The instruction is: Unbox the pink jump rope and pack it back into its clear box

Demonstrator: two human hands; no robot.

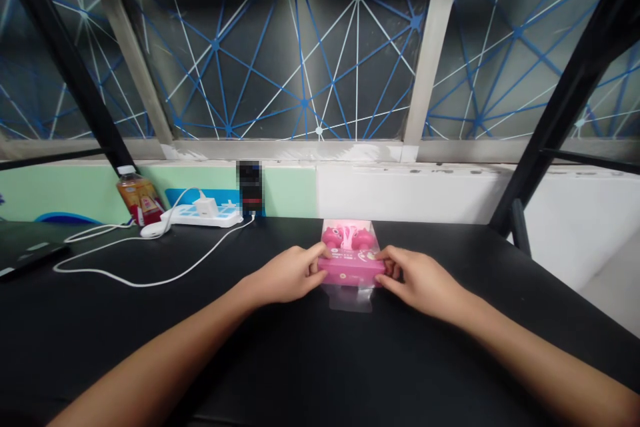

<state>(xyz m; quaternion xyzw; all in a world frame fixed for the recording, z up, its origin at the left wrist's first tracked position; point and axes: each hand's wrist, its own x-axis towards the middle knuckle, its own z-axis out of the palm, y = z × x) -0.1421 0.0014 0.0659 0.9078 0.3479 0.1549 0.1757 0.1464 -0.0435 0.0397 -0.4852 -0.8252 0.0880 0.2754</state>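
Observation:
A pink box (351, 271) with a clear cover lies on the black tabletop (320, 360), its near end toward me. Through the cover, two round pink items with a paler piece between them show; I cannot make out their kind. A clear plastic flap (351, 299) sticks out from the near end. My left hand (295, 272) grips the box's left edge with thumb and fingertips. On the opposite edge, my right hand (410, 278) holds it the same way, fingers curled.
At the back left stand a drink bottle (140, 197) and a white power strip (220, 217) with a charger (205, 206). A white cable (135, 285) loops across the left side, near a dark flat object (33, 259). Black metal posts (565, 87) frame the desk before a patterned window.

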